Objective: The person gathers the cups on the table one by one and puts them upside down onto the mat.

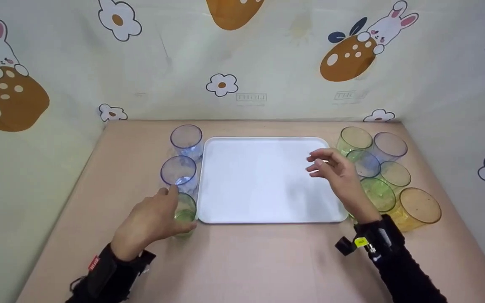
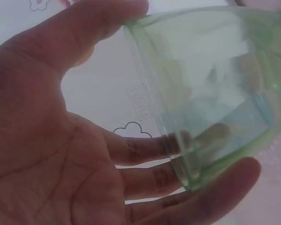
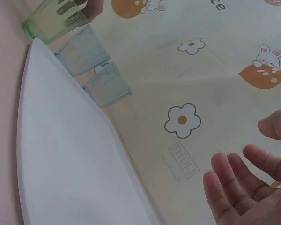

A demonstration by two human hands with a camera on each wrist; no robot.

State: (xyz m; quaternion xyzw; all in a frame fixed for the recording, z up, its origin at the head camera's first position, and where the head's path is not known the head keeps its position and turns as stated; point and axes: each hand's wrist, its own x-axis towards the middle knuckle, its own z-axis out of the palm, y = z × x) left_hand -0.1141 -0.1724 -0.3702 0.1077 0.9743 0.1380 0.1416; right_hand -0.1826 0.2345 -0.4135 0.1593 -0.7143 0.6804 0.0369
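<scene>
At the tray's near left corner, my left hand [image 1: 147, 219] holds a clear green cup [image 1: 186, 207] near its rim. In the left wrist view the thumb meets one side of the green cup [image 2: 210, 70] and the fingers lie along the other. That cup stands upright on the table. Two clear blue cups [image 1: 178, 171] stand behind it in a line along the tray's left side. Over the right part of the white tray [image 1: 263, 181], my right hand [image 1: 337, 172] hovers with loosely bent fingers and holds nothing.
Several clear cups stand grouped right of the tray: green [image 1: 378, 195], blue [image 1: 390, 145] and a yellow-orange one [image 1: 420, 208] nearest the front. The right forearm partly covers this group. A patterned cloth wall [image 1: 175, 63] encloses the table's back and sides.
</scene>
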